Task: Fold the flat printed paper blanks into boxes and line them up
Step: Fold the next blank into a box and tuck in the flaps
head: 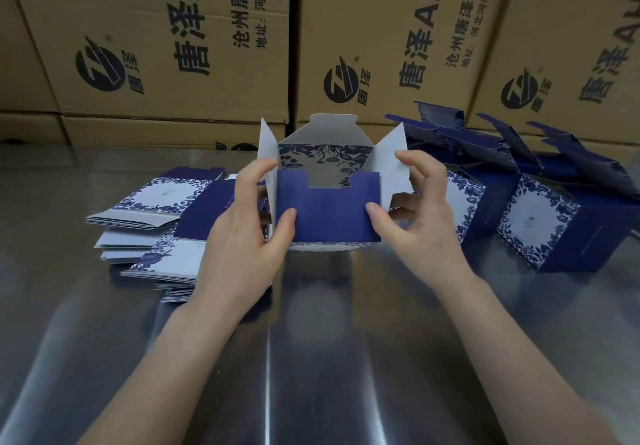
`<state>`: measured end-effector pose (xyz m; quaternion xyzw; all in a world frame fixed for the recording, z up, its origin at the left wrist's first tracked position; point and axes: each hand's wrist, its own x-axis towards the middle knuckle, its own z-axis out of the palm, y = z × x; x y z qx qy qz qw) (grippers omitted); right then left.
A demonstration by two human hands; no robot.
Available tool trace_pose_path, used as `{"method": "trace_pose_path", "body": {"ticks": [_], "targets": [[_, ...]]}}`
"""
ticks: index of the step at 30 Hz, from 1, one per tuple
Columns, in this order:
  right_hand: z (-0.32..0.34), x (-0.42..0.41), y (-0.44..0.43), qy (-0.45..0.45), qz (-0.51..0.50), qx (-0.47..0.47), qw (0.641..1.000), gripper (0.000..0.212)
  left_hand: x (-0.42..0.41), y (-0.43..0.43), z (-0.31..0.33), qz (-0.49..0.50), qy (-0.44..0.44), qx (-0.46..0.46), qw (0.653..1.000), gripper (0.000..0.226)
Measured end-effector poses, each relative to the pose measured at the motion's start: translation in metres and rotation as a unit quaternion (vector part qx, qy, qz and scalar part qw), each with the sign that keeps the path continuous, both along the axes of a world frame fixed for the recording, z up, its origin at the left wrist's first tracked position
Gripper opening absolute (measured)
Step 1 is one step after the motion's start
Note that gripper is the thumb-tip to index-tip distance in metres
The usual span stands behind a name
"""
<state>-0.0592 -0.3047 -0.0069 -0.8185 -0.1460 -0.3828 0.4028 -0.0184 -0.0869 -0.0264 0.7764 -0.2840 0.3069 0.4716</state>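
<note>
Both hands are clamped on a half-folded box [327, 216] standing at the middle of the bench [329, 340]. The left hand [242, 216] grips its 9 o'clock side and the right hand [415, 216] its 3 o'clock side, each thumb pressing the blue front flap. Flat blanks [149, 209] lie stacked at 9 o'clock, finished boxes [540, 223] at 3 o'clock, and brown cartons [173, 46] at 12 o'clock.

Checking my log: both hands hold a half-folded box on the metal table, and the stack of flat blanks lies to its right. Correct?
Not quite. The head view shows the left hand and right hand holding the half-folded box on the metal table, but the stack of flat blanks lies to its left, not its right.
</note>
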Motion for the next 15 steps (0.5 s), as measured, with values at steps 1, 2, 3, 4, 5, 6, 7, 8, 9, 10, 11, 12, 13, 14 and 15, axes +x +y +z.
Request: {"method": "trace_pose_path", "body": {"ticks": [1,2,3,4,5,6,7,8,9,10,11,12,13,14,15], "targets": [[-0.001,0.001,0.001,-0.008,-0.012,-0.004,1.0,0.059,0.0,-0.001,-0.001,0.009,-0.007,0.005,1.0,0.062],[-0.002,0.002,0.002,-0.018,-0.025,-0.009,0.999,0.06,-0.001,-0.002,-0.002,0.016,-0.01,0.008,1.0,0.066],[-0.003,0.003,0.003,-0.029,-0.035,-0.013,0.999,0.061,-0.002,-0.003,-0.003,0.022,-0.01,0.007,1.0,0.069],[-0.005,0.004,0.004,-0.037,-0.043,-0.015,0.998,0.062,-0.003,-0.004,-0.003,0.025,-0.01,0.006,1.0,0.072],[-0.006,0.005,0.004,-0.043,-0.049,-0.016,0.998,0.063,-0.003,-0.005,-0.004,0.027,-0.011,0.005,1.0,0.073],[-0.007,0.006,0.005,-0.047,-0.055,-0.018,0.997,0.064,-0.003,-0.006,-0.004,0.028,-0.014,0.008,0.999,0.074],[-0.008,0.007,0.005,-0.049,-0.061,-0.021,0.997,0.064,-0.004,-0.007,-0.005,0.029,-0.017,0.013,0.999,0.075],[-0.009,0.007,0.007,-0.053,-0.067,-0.024,0.996,0.065,-0.004,-0.008,-0.006,0.031,-0.02,0.019,0.999,0.075],[-0.01,0.007,0.008,-0.056,-0.07,-0.028,0.996,0.066,-0.005,-0.008,-0.006,0.034,-0.023,0.024,0.999,0.076],[-0.01,0.008,0.009,-0.06,-0.072,-0.032,0.995,0.069,-0.006,-0.009,-0.006,0.039,-0.028,0.028,0.998,0.077],[-0.011,0.008,0.01,-0.061,-0.072,-0.034,0.995,0.073,-0.007,-0.01,-0.006,0.043,-0.033,0.03,0.998,0.08],[-0.011,0.008,0.01,-0.057,-0.072,-0.033,0.995,0.078,-0.008,-0.011,-0.007,0.046,-0.034,0.029,0.998,0.085],[-0.011,0.008,0.01,-0.049,-0.075,-0.031,0.996,0.083,-0.008,-0.012,-0.007,0.048,-0.029,0.023,0.998,0.09],[-0.011,0.008,0.01,-0.042,-0.08,-0.032,0.995,0.086,-0.008,-0.013,-0.008,0.048,-0.019,0.014,0.999,0.094],[-0.011,0.008,0.009,-0.039,-0.088,-0.041,0.994,0.087,-0.008,-0.013,-0.009,0.049,-0.01,0.007,0.999,0.097]]}}
